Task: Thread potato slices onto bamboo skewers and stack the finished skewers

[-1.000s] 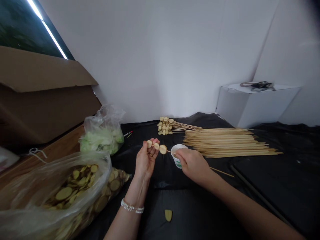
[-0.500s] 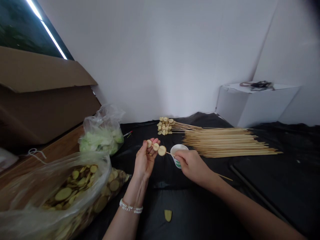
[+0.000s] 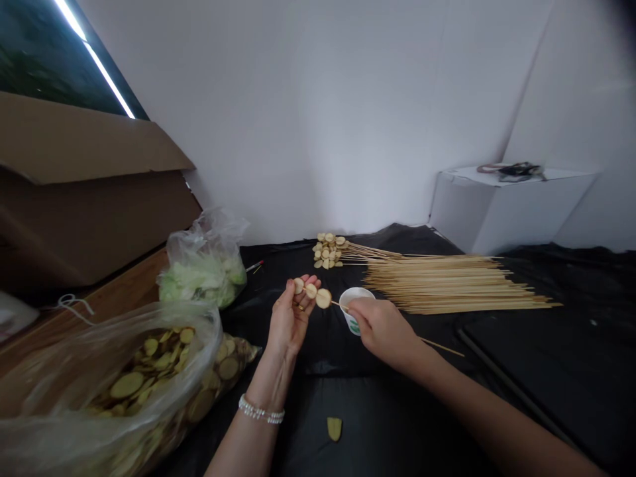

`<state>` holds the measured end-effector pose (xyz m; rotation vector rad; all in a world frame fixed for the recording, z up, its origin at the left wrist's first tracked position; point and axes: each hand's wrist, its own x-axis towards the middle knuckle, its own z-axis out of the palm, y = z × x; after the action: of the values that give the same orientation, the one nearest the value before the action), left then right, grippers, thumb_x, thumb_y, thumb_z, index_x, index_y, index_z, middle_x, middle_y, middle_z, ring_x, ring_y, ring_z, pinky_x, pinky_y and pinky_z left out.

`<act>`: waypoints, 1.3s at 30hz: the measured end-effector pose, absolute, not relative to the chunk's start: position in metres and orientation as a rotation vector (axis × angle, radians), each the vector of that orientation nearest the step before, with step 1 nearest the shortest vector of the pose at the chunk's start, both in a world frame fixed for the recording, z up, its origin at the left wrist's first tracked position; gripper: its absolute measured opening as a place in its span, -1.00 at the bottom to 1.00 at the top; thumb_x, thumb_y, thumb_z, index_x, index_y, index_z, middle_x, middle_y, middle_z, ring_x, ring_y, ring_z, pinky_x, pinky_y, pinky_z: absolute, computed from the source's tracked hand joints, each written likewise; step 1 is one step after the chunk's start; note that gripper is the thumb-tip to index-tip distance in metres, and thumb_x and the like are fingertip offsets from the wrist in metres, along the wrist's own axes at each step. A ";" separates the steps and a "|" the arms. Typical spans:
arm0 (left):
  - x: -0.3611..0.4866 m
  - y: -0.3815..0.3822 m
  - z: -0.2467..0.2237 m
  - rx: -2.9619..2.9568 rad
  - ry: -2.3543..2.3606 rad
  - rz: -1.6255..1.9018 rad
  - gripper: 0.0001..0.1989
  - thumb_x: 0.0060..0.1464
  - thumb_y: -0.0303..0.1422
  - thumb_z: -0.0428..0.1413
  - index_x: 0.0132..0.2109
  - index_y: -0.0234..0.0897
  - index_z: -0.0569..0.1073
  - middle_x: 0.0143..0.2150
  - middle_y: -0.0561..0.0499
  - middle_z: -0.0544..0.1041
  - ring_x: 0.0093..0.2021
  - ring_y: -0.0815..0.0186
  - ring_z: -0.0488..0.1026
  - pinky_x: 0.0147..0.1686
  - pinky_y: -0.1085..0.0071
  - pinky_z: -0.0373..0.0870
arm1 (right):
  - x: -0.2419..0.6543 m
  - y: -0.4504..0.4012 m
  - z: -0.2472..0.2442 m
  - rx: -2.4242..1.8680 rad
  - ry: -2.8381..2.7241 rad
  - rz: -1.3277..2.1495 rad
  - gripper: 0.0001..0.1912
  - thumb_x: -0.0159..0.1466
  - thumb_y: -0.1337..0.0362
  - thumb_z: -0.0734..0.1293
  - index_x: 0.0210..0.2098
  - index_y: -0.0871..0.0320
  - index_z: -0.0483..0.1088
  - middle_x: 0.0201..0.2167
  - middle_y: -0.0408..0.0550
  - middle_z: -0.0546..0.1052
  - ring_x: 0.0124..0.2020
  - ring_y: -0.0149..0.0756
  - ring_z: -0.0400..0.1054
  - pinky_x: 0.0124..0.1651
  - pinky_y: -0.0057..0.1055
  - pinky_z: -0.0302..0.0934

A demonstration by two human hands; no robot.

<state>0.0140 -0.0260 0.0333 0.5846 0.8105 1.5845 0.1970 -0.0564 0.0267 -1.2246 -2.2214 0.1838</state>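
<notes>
Skewer in hand: one thin wooden skewer (image 3: 335, 303), held slanting above the black-covered surface (image 3: 298, 404), between the two hands, with three pale round slices (image 3: 323, 299) threaded toward its far-left end.
Left hand: palm up, the left hand (image 3: 289, 318) has its thumb and curled fingers around the end slice; a beaded bracelet (image 3: 261, 412) circles the wrist.
Right hand: knuckles up, the right hand (image 3: 382, 328) is closed on the bare part of the skewer, whose tail shows past the wrist.
White cup: the cup (image 3: 350, 318) stands just beside the right hand, partly hidden by it.
Loaded skewers: a pile of slices on sticks (image 3: 326, 252) lies beyond the hands.
Bare sticks: a broad bundle (image 3: 447, 285) lies right of that pile.
Bags: left of the hands — an open clear bag (image 3: 212, 321) of slices, and behind it a bag of pale green pieces (image 3: 201, 275).
Loose slice: a single piece (image 3: 334, 428) lies on the surface, nearer the camera.
</notes>
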 end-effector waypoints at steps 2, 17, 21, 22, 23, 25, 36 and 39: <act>0.014 -0.026 0.033 0.587 0.817 1.580 -0.74 0.18 -0.32 0.02 -0.17 -0.44 0.50 -0.14 -0.26 0.58 -0.09 0.14 0.52 -0.04 0.21 0.41 | 0.197 -0.055 0.027 -1.211 -2.210 0.272 -0.74 0.33 0.33 0.09 -0.45 0.14 0.30 -0.48 -0.12 0.45 -0.40 -0.38 0.32 -0.32 -0.48 0.04; 0.015 -0.025 0.032 0.567 0.828 1.564 -0.75 0.17 -0.32 0.03 -0.16 -0.43 0.50 -0.11 -0.26 0.57 -0.13 0.18 0.54 -0.06 0.25 0.44 | 0.195 -0.058 0.026 -1.325 -2.249 0.158 -0.77 0.32 0.35 0.10 -0.34 0.14 0.36 -0.37 -0.08 0.51 -0.35 -0.33 0.38 -0.34 -0.44 0.00; 0.015 -0.026 0.032 0.556 0.819 1.562 -0.75 0.16 -0.32 0.04 -0.17 -0.44 0.50 -0.13 -0.26 0.57 -0.13 0.18 0.54 -0.06 0.24 0.43 | 0.195 -0.058 0.027 -1.328 -2.268 0.151 -0.77 0.32 0.36 0.10 -0.33 0.13 0.37 -0.36 -0.06 0.51 -0.33 -0.32 0.38 -0.32 -0.45 0.02; 0.015 -0.026 0.032 0.556 0.819 1.562 -0.75 0.16 -0.32 0.04 -0.17 -0.44 0.50 -0.14 -0.25 0.57 -0.14 0.19 0.54 -0.06 0.24 0.43 | 0.194 -0.058 0.027 -1.329 -2.270 0.149 -0.77 0.32 0.36 0.10 -0.33 0.13 0.37 -0.35 -0.06 0.51 -0.33 -0.32 0.38 -0.32 -0.45 0.03; 0.015 -0.026 0.032 0.558 0.820 1.563 -0.75 0.17 -0.32 0.04 -0.17 -0.44 0.50 -0.14 -0.25 0.58 -0.15 0.19 0.54 -0.06 0.24 0.43 | 0.194 -0.058 0.027 -1.332 -2.270 0.146 -0.77 0.32 0.35 0.09 -0.32 0.13 0.37 -0.35 -0.06 0.51 -0.33 -0.32 0.38 -0.32 -0.45 0.03; 0.015 -0.026 0.033 0.558 0.824 1.562 -0.74 0.17 -0.33 0.03 -0.17 -0.45 0.51 -0.15 -0.24 0.58 -0.16 0.20 0.54 -0.07 0.25 0.44 | 0.194 -0.058 0.027 -1.340 -2.271 0.141 -0.76 0.32 0.35 0.09 -0.32 0.13 0.37 -0.35 -0.06 0.51 -0.34 -0.32 0.38 -0.34 -0.45 0.03; 0.032 -0.035 0.028 0.725 0.848 1.450 -0.74 -0.05 -0.37 0.25 -0.15 -0.34 0.54 -0.11 -0.15 0.57 -0.25 0.36 0.52 -0.28 0.51 0.42 | 0.197 -0.054 0.028 -1.278 -2.192 0.089 -0.75 0.36 0.34 0.07 -0.26 0.14 0.36 -0.33 -0.10 0.47 -0.30 -0.34 0.34 -0.27 -0.46 0.06; 0.033 -0.035 0.025 0.764 0.885 1.457 -0.79 -0.14 -0.44 0.30 -0.26 -0.39 0.57 -0.24 -0.10 0.59 -0.41 0.49 0.45 -0.43 0.62 0.35 | 0.197 -0.054 0.026 -1.273 -2.213 0.027 -0.75 0.35 0.37 0.08 -0.22 0.13 0.37 -0.30 -0.09 0.47 -0.29 -0.34 0.33 -0.28 -0.45 0.05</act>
<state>0.0334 -0.0348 0.0248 0.7641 0.8848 1.4573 0.1970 -0.0541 0.0263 -1.2732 -2.2129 0.0274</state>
